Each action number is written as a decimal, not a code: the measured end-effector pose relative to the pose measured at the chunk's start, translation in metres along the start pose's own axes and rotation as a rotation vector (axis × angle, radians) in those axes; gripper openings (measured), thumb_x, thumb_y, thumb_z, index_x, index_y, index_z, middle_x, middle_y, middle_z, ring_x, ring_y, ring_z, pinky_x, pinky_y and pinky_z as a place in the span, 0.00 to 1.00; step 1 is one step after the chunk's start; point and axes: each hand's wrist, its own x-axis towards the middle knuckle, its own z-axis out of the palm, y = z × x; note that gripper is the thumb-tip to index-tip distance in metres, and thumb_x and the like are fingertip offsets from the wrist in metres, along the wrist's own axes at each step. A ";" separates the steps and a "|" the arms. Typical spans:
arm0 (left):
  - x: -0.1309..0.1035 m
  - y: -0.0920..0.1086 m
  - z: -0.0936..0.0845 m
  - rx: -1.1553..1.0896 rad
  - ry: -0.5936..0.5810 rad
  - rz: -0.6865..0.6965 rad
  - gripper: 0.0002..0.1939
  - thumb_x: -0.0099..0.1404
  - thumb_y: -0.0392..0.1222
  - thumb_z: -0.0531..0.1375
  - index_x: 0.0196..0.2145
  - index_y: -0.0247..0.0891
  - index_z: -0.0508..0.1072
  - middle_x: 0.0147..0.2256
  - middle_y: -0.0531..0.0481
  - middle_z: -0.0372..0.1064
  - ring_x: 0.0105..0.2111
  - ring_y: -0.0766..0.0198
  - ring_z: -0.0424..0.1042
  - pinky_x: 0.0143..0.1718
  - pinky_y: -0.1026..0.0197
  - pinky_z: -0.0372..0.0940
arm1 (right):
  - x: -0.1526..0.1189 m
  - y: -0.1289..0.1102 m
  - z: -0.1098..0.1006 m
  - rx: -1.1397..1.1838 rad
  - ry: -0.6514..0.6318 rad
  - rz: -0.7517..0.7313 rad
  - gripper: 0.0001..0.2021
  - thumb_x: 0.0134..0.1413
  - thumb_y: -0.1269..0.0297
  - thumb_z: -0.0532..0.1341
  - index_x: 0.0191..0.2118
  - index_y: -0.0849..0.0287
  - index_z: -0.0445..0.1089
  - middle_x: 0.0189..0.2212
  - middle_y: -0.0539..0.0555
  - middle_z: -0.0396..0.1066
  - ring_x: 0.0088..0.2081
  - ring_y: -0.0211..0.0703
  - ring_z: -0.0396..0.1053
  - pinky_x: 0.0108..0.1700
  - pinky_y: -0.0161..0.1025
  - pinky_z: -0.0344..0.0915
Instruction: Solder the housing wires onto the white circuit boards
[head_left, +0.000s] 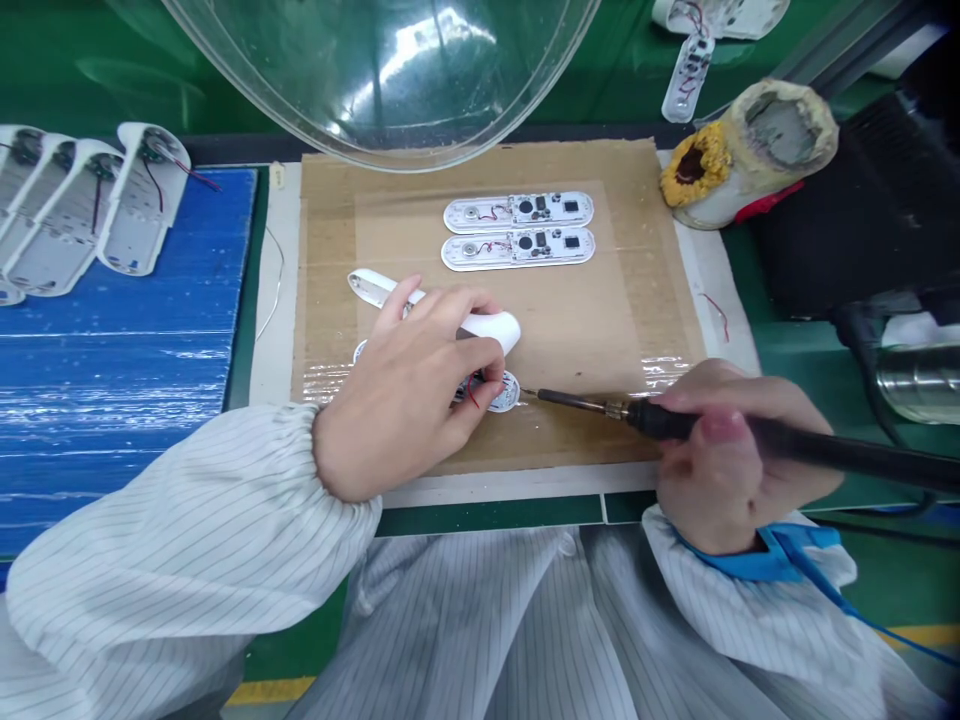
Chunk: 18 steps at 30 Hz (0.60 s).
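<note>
My right hand (739,450) is closed around the black handle of a soldering iron (585,401). The iron's thin tip points left and ends just beside a white circuit board (507,392); whether they touch I cannot tell. Thumb and forefinger of my left hand (420,385) pinch a short red wire (472,390) at that board. A white curved plastic housing (491,328) lies under the same hand's fingers, its narrow end showing at the upper left. My palm hides most of the board and the housing's middle.
Two white strips with circuit boards (517,248) lie on the cardboard mat (630,320). A clear round lens or bowl (390,160) overhangs the back. Several white housings (139,240) rest on the blue surface (150,400) at left. A crusted holder with yellow sponge (694,168) stands right.
</note>
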 end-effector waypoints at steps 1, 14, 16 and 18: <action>0.000 0.000 0.000 0.005 -0.001 0.002 0.09 0.68 0.41 0.55 0.32 0.42 0.74 0.51 0.50 0.66 0.53 0.58 0.67 0.68 0.38 0.42 | 0.001 0.002 0.001 0.039 0.056 -0.039 0.10 0.56 0.63 0.62 0.26 0.60 0.72 0.17 0.49 0.65 0.16 0.34 0.59 0.16 0.36 0.49; -0.017 -0.020 -0.004 0.155 0.113 0.338 0.10 0.71 0.34 0.55 0.47 0.39 0.73 0.60 0.42 0.63 0.59 0.55 0.65 0.64 0.39 0.54 | 0.001 -0.006 -0.006 0.057 -0.139 0.214 0.11 0.63 0.71 0.61 0.50 0.56 0.72 0.24 0.47 0.75 0.21 0.37 0.74 0.25 0.33 0.75; -0.014 -0.019 -0.004 0.238 0.151 0.417 0.09 0.71 0.34 0.56 0.44 0.36 0.75 0.57 0.41 0.67 0.55 0.53 0.68 0.60 0.42 0.60 | 0.000 -0.008 -0.004 0.049 -0.267 0.329 0.19 0.60 0.73 0.63 0.55 0.52 0.67 0.44 0.53 0.79 0.37 0.41 0.80 0.39 0.35 0.79; -0.011 -0.017 -0.003 0.309 0.186 0.490 0.08 0.70 0.33 0.56 0.42 0.32 0.76 0.53 0.41 0.71 0.51 0.52 0.70 0.53 0.46 0.66 | -0.003 -0.010 0.001 0.083 -0.400 0.399 0.31 0.55 0.73 0.68 0.61 0.47 0.59 0.58 0.54 0.70 0.50 0.43 0.76 0.49 0.37 0.77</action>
